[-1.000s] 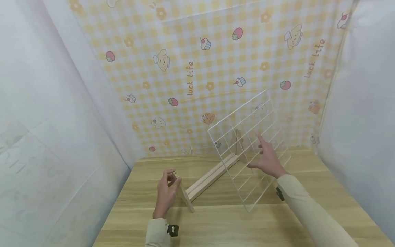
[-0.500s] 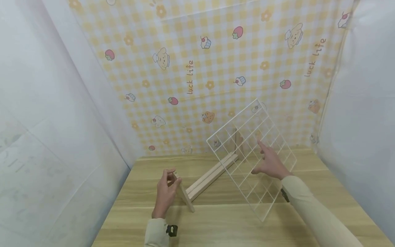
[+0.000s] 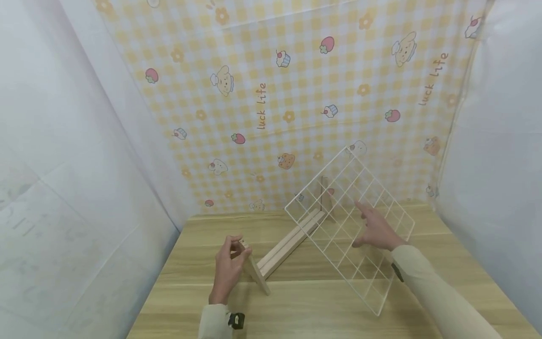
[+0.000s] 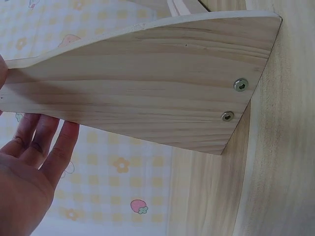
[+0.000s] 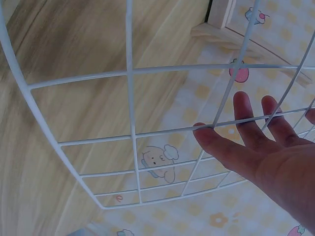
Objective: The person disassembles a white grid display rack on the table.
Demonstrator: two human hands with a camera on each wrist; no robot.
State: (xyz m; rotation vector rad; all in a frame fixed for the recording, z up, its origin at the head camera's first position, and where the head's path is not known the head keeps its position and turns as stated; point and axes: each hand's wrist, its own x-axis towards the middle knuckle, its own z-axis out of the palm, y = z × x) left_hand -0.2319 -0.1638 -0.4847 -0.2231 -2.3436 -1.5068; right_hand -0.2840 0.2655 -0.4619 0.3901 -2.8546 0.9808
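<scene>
A pale wooden stand [image 3: 290, 244] rests on the table, its two side panels joined by a pair of long slats. With thumb and fingers, my left hand [image 3: 228, 269] pinches the narrow top of the near side panel [image 4: 142, 83]. Two bolts [image 4: 240, 84] show at that panel's wide end. Raised at a tilt to the right of the stand is a white wire grid panel [image 5: 130, 71]. My right hand [image 3: 377, 233] supports it with fingers spread against the wires. Several wires cross in front of those fingers in the right wrist view. The far side panel [image 3: 325, 195] shows partly through the grid.
The wood-grain table [image 3: 305, 306] meets a yellow checked cloth [image 3: 271, 117] with cartoon prints at the back. White sheets hang at the left [image 3: 84, 188] and the right [image 3: 495, 165].
The wire grid has turned counter-clockwise and dropped, its lower corner swinging right toward me. My right hand has shifted slightly right and down. The left hand keeps its hold, nearly still.
</scene>
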